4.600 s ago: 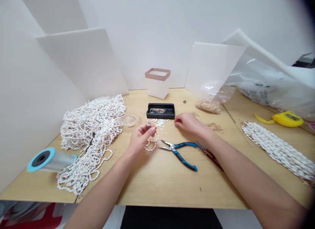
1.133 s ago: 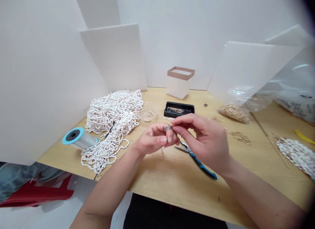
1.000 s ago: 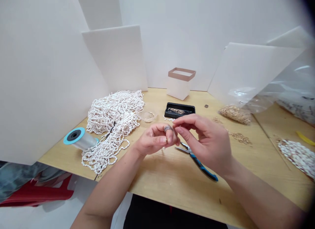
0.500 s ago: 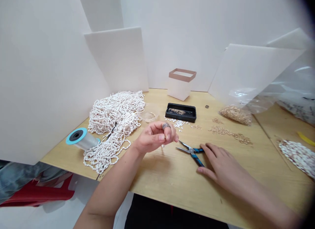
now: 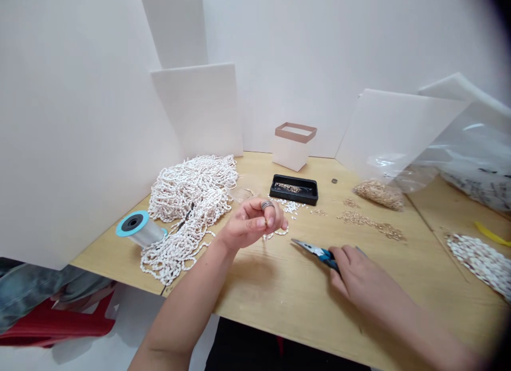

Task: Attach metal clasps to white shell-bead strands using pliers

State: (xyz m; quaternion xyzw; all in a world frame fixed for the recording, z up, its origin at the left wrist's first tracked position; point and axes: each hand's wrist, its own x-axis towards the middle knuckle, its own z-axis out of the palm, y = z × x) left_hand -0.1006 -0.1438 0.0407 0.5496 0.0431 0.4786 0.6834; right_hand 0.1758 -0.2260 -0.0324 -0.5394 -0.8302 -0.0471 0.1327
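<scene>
**Pinch on one side, grip on the other**

At the far left of the wooden table (image 5: pixel 255 291), a silver spool (image 5: pixel 140 229) is laid on its side, and beside it a big pile of white shell strands (image 5: pixel 187 211) is heaped. The left hand (image 5: pixel 251 225) is held up just right of this pile. Its thumb and fingertips (image 5: pixel 265 222) are pressed together, but whatever is pinched is too small to be told. A metal ring (image 5: pixel 267 205) is worn on one finger. Below the hand, a short shell strand (image 5: pixel 276 233) is lying. Farther back, a black tray (image 5: pixel 293 190) is seen with small gold beads inside. The blue-handled pliers (image 5: pixel 318 253) are covered by the right hand (image 5: pixel 363 275), with its fingers (image 5: pixel 347 256) closed over the handles and the pliers' tips pointed left.
</scene>
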